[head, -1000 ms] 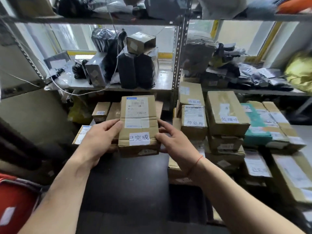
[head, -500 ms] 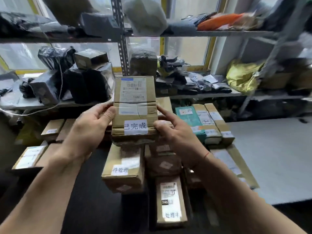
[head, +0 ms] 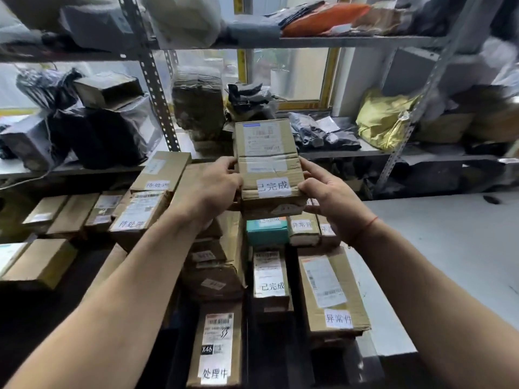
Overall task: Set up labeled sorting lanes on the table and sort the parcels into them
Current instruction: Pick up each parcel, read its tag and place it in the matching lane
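I hold a brown cardboard parcel [head: 268,161] with a white shipping label and a white tag reading 已完成 between both hands, raised above the sorted boxes. My left hand [head: 209,189] grips its left edge and my right hand [head: 330,193] grips its right edge. Below it lie a teal box [head: 266,233], a parcel tagged 已完成 [head: 271,279], a parcel tagged 异常件 [head: 331,296] and a parcel tagged 处理中 [head: 214,346]. Further left sit parcels tagged 待处理 [head: 140,211].
The boxes lie in rows on a dark table [head: 42,313]. A grey surface [head: 449,248] extends to the right. Metal shelving [head: 160,108] behind holds black bags, a yellow bag [head: 384,119] and more packages.
Both hands carried the parcel to the right, from over the left rows to above the teal box and the 已完成 parcel. The view swung right with it.
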Demonstrator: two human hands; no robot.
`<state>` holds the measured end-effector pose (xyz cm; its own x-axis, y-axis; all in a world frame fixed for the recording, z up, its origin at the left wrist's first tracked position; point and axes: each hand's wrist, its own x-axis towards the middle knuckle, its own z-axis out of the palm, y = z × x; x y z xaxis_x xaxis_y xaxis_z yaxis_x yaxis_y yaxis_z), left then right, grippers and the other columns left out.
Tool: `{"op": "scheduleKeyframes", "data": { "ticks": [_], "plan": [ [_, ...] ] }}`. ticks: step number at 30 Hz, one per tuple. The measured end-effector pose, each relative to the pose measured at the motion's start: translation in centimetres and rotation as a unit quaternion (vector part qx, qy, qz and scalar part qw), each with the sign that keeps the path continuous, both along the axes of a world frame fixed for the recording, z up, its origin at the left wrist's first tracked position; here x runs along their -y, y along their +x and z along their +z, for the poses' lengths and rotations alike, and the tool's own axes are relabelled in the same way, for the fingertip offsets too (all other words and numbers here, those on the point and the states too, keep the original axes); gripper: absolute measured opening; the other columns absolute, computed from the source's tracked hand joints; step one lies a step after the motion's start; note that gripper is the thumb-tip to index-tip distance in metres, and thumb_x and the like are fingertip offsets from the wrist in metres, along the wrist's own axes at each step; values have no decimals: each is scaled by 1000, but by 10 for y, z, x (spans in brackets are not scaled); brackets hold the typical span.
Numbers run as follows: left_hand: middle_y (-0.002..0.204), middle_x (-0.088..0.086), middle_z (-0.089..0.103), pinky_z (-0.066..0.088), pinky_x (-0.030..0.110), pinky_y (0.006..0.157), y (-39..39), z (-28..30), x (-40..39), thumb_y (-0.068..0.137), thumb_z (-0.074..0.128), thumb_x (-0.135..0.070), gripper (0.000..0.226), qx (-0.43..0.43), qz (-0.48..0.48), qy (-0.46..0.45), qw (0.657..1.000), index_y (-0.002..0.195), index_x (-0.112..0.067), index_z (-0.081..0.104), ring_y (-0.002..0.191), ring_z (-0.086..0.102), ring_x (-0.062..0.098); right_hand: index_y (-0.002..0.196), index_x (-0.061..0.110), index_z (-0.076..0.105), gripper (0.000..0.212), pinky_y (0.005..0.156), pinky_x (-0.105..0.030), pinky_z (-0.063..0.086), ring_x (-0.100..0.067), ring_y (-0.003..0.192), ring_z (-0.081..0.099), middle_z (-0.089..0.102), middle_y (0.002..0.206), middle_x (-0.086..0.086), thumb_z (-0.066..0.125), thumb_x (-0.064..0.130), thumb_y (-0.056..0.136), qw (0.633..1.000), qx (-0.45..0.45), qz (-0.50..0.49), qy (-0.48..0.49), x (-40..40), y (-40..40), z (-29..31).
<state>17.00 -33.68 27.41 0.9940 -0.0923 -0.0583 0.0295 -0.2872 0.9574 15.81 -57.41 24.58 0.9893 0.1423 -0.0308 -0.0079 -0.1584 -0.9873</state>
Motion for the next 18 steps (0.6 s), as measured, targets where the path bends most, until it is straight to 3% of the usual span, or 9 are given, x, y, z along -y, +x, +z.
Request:
{"op": "scheduleKeyframes", "data": {
  "ticks": [3, 5, 7, 9, 13, 16, 18],
  "plan": [
    [120, 3, 73, 66, 44, 78, 31, -18, 18, 94, 58, -33, 27, -3, 22, 49, 999, 120, -34, 66, 104, 74, 23, 149, 39, 54, 56, 78, -27, 55, -4, 101, 72, 77, 113, 17, 49, 7, 103, 999, -50, -14, 7, 9, 25, -15],
    [115, -2, 72, 63, 35, 72, 44, -26, 29, 95, 55, -39, 21, 8, 38, 114, 993, 112, -34, 65, 99, 71, 16, 143, 39, 57, 52, 79, -32, 56, -9, 103, 71, 78, 113, 18, 50, 6, 103, 996, -81, -14, 18, 9, 40, -27],
    [114, -5, 68, 52, 25, 65, 55, -37, 38, 106, 52, -31, 19, 1, 60, 176, 983, 120, -25, 62, 96, 66, 14, 128, 41, 62, 48, 74, -30, 57, -8, 96, 72, 79, 105, 18, 50, 2, 103, 994, -101, -16, 23, 8, 53, -39],
    [119, -2, 67, 53, 27, 67, 67, -53, 45, 108, 53, -27, 21, -23, 76, 202, 976, 127, -20, 59, 101, 65, 18, 116, 47, 64, 50, 72, -29, 57, -9, 93, 71, 79, 101, 17, 52, 1, 102, 993, -117, -25, 22, 8, 63, -51],
    [114, -2, 68, 62, 33, 75, 84, -79, 48, 106, 62, -26, 18, -62, 94, 190, 975, 123, -24, 56, 98, 68, 16, 138, 42, 59, 52, 76, -32, 55, -12, 98, 70, 78, 103, 14, 53, 4, 103, 990, -143, -14, 10, 7, 77, -67],
    [122, -1, 69, 61, 36, 85, 89, -94, 48, 105, 62, -26, 24, -72, 105, 164, 978, 128, -25, 56, 105, 67, 18, 146, 36, 58, 50, 79, -34, 56, -15, 104, 70, 79, 106, 13, 53, 8, 104, 987, -160, -8, 5, 2, 86, -73],
    [124, -4, 68, 57, 31, 79, 87, -102, 47, 104, 64, -28, 30, -79, 105, 140, 981, 133, -27, 55, 104, 65, 16, 148, 34, 55, 51, 80, -35, 56, -17, 107, 70, 79, 112, 9, 54, 9, 103, 984, -176, -8, 6, -1, 88, -76]
  ]
}}
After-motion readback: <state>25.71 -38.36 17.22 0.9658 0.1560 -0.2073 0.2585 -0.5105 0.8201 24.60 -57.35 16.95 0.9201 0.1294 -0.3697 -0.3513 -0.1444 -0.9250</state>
